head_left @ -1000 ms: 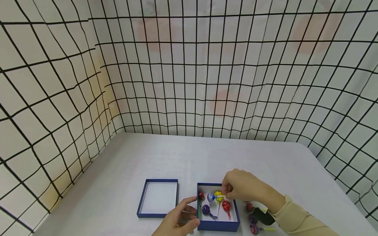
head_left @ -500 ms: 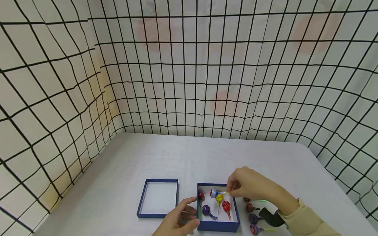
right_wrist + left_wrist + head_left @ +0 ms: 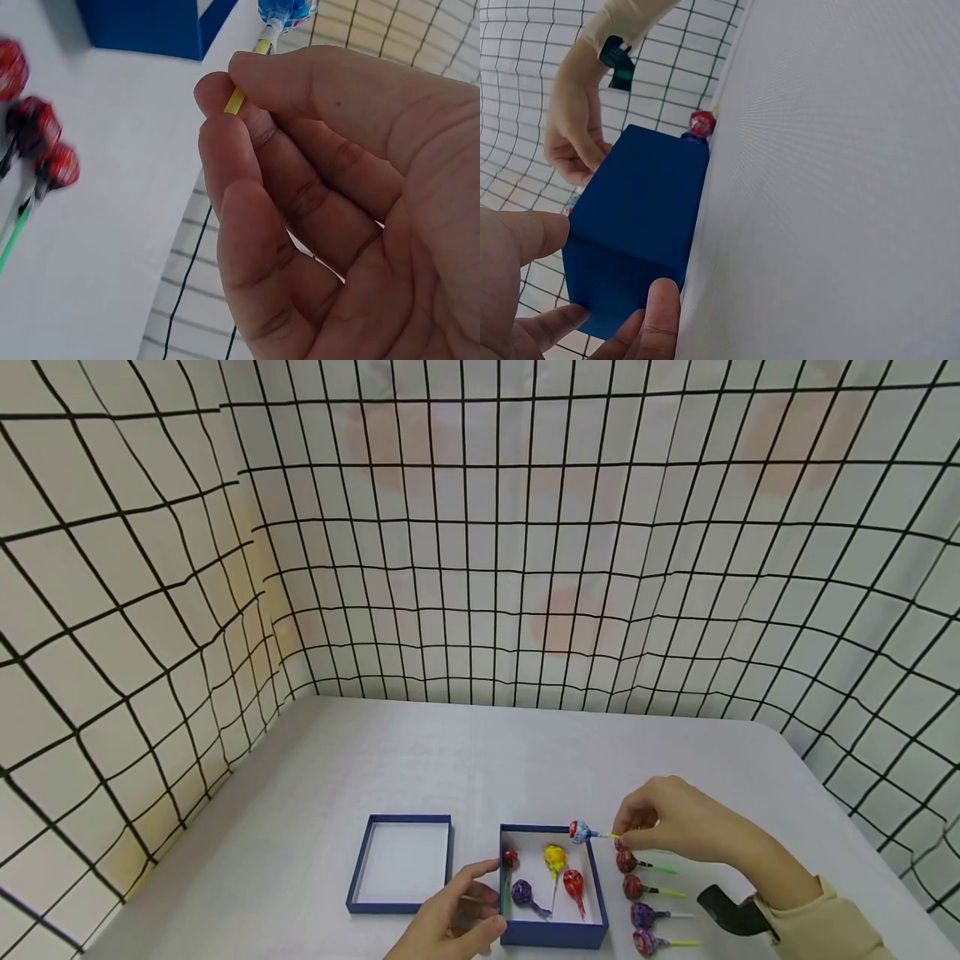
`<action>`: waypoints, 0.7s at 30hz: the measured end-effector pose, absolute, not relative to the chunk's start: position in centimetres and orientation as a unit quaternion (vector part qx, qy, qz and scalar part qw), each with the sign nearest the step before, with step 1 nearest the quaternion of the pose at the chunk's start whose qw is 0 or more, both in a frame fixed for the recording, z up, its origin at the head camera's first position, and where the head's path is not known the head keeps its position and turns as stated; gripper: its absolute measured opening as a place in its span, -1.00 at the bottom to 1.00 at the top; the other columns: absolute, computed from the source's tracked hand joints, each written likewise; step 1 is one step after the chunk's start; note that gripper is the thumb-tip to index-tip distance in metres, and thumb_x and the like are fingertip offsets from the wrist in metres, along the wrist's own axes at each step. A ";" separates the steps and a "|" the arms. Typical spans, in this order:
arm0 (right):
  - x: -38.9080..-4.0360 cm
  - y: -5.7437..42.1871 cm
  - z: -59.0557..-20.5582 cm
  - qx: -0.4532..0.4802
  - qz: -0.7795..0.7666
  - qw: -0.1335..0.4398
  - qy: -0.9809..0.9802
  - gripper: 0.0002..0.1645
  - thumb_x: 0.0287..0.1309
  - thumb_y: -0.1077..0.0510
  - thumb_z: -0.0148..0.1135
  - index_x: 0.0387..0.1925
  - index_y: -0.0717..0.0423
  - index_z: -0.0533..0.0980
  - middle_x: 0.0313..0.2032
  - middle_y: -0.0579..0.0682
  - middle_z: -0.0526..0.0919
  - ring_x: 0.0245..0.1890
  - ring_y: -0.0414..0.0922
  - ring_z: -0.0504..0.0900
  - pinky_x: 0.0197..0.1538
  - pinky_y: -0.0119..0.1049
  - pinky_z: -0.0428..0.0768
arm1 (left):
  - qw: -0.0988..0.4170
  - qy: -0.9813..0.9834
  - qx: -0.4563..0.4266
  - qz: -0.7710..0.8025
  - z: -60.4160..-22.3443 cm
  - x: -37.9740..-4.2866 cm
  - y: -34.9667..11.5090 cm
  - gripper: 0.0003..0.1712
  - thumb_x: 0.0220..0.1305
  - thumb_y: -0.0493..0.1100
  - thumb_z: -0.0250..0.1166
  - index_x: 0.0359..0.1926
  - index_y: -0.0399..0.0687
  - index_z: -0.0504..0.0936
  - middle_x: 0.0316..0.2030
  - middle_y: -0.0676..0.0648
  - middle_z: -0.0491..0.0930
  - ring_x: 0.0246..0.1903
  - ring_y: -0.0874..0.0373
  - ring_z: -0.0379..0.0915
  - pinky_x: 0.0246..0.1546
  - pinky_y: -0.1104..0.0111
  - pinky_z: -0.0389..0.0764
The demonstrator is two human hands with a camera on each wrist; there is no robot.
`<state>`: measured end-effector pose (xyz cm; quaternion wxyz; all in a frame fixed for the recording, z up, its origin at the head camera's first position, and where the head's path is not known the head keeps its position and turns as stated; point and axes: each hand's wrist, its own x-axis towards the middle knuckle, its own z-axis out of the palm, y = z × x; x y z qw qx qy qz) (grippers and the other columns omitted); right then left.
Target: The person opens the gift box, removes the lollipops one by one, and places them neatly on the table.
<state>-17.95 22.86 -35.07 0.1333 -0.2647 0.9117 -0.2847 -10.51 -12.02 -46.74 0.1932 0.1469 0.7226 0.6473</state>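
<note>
My right hand (image 3: 678,818) pinches the yellow stick of a blue-and-red wrapped lollipop (image 3: 579,832) between thumb and fingertips. Its wrapped head overlaps the back right corner of an open blue box (image 3: 555,935) in the head view. In the right wrist view that lollipop (image 3: 286,9) points away from the fingertips. My left hand (image 3: 453,914) rests against the box's left side, with fingers and thumb spread along the wall. Inside the box lie a yellow lollipop (image 3: 555,858), a purple one (image 3: 522,893) and red ones, one (image 3: 573,883) at the right.
Left of the box lies a blue-rimmed lid (image 3: 399,910), white inside up. Several lollipops, among them a purple one (image 3: 645,916), lie in a column right of the box, sticks pointing right. Black netting (image 3: 495,568) stands behind the white table (image 3: 480,752).
My right hand has drawn the blue-and-red lollipop rightward from over the box's inside to its right edge. The left hand and box have stayed put.
</note>
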 end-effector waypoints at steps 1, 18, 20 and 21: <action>-18.0 23.3 -35.1 -0.262 -0.284 0.131 0.913 -0.92 0.33 0.11 0.48 -0.34 -0.09 0.75 -0.38 -0.21 0.78 -0.39 -0.36 0.63 -0.28 -0.40 0.63 | 0.193 0.722 0.147 0.647 -46.7 -10.5 -12.0 -0.29 0.53 -0.05 0.36 0.56 -0.10 0.37 0.05 -0.15 0.61 -0.01 0.06 0.67 -0.16 0.35 0.78; -19.0 30.5 -37.5 -0.229 -0.284 0.130 0.922 -0.94 0.35 0.13 0.45 -0.24 0.03 0.76 -0.31 -0.14 0.80 -0.36 -0.40 0.61 -0.28 -0.39 0.63 | 0.201 0.727 0.138 0.642 -46.6 -10.6 -12.0 -0.30 0.53 -0.07 0.36 0.56 -0.08 0.37 0.05 -0.15 0.62 0.01 0.02 0.68 -0.15 0.33 0.78; -19.2 31.1 -37.8 -0.224 -0.282 0.131 0.924 -0.93 0.35 0.13 0.44 -0.24 0.03 0.76 -0.31 -0.13 0.80 -0.37 -0.40 0.59 -0.29 -0.39 0.61 | 0.200 0.727 0.139 0.642 -46.6 -10.6 -12.0 -0.30 0.53 -0.06 0.36 0.56 -0.08 0.37 0.05 -0.15 0.62 0.00 0.03 0.68 -0.16 0.34 0.78; -19.2 31.4 -38.0 -0.220 -0.282 0.132 0.924 -0.94 0.35 0.13 0.45 -0.25 0.03 0.76 -0.32 -0.13 0.80 -0.37 -0.40 0.58 -0.30 -0.39 0.60 | 0.200 0.727 0.140 0.642 -46.6 -10.6 -12.0 -0.30 0.53 -0.06 0.36 0.56 -0.09 0.37 0.05 -0.15 0.62 0.00 0.03 0.68 -0.16 0.34 0.78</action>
